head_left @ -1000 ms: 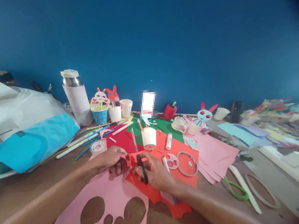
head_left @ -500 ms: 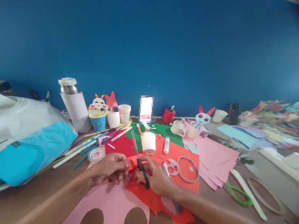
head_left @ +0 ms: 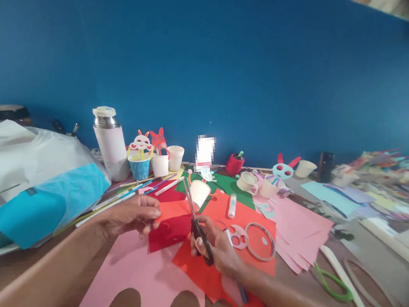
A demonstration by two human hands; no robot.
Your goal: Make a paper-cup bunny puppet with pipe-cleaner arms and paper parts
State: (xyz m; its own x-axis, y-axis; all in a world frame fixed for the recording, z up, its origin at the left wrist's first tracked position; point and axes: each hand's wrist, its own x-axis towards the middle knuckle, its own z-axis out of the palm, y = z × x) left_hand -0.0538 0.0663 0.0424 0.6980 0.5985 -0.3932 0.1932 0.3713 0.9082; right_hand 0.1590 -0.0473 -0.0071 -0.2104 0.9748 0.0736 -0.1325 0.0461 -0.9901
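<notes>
Scissors black-handled, silver-bladed; paper strip orange; wall deep blue

Tilted cup crowds scissors; room above holed sheet

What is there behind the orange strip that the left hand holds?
Red paper shows above and below the orange strip; whatever lies directly behind it is covered.

I receive diffuse light, soft shadows on the pink paper, smeared clutter at right, dark right-hand corners, and a pixelated white patch.
</notes>
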